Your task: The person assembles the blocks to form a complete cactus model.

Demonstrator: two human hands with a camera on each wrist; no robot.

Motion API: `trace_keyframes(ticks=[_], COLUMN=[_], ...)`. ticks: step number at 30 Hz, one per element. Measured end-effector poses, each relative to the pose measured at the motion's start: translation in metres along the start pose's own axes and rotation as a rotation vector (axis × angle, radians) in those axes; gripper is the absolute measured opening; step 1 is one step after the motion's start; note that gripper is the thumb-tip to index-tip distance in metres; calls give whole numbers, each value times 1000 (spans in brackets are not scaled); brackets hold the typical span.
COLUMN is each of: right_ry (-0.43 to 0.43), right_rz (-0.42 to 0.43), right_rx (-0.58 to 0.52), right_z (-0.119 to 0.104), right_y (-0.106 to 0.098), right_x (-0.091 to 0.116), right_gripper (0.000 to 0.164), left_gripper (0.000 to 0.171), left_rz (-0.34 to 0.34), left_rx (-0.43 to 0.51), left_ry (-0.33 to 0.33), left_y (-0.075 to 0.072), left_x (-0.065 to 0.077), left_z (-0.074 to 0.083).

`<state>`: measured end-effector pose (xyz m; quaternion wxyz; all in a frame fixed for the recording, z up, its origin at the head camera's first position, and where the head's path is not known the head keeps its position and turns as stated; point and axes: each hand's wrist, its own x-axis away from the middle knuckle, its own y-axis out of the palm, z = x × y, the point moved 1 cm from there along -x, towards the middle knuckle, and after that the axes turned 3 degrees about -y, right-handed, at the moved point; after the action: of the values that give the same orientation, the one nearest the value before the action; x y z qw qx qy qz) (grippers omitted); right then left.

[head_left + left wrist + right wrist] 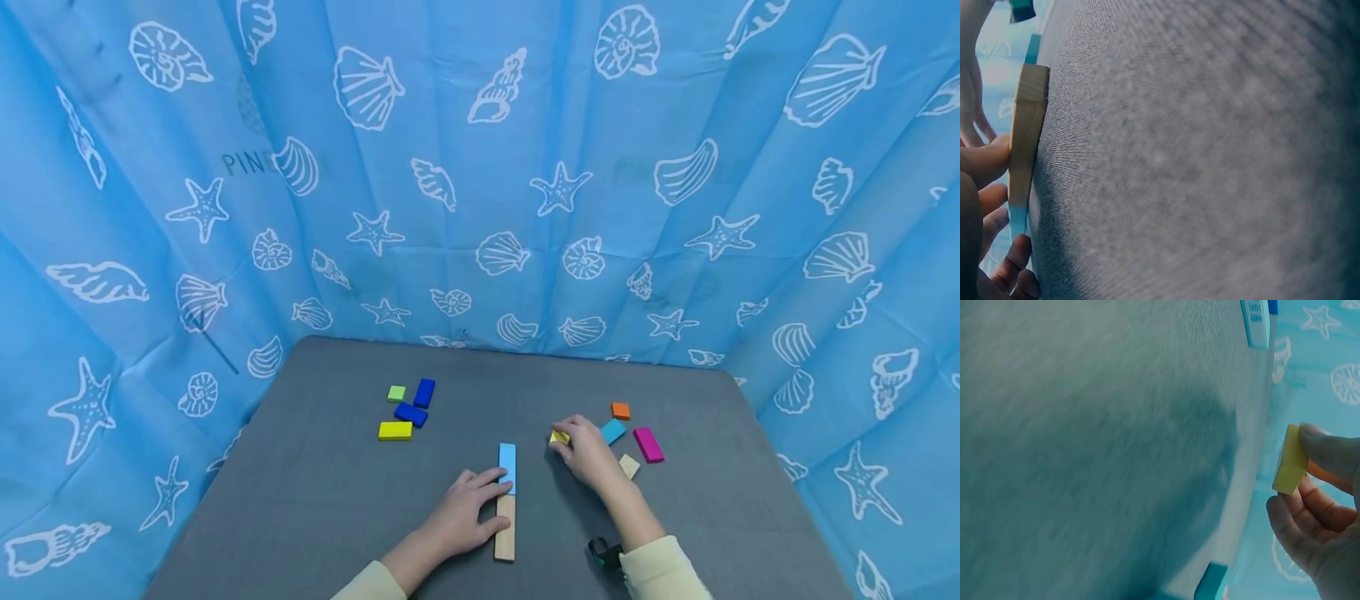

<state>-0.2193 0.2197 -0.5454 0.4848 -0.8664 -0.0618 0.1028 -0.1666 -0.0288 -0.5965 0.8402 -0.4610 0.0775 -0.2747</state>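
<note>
One yellow block [1290,464] in right hand [587,454]

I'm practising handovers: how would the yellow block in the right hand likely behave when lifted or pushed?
The yellow block looks stiff, with straight edges and no visible bend. It is probably light, since the right hand just pinches it between thumb and fingers. Its flat faces suggest sliding rather than rolling if pushed.
</note>
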Motion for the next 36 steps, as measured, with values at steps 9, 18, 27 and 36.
trace_keyframes(ticks=[9, 18, 27, 36], right_ry=[-31, -111, -118, -124], right_rz=[-24, -43, -101, -147], right_rx=[-62, -134, -167, -169], right_z=[-14, -26, -26, -27], right_y=[23, 44, 57, 53], right_x=[-25, -43, -47, -48], right_gripper=[34, 31, 26, 23], left_gripper=[55, 56, 57, 56], left_rz=[20, 16, -5, 10], left_rx=[-15, 14, 27, 7], left_ry=[20, 30, 36, 64], left_y=[2, 4, 3, 1], left_x=[0, 0, -1, -2], left_z=[-4, -6, -7, -6])
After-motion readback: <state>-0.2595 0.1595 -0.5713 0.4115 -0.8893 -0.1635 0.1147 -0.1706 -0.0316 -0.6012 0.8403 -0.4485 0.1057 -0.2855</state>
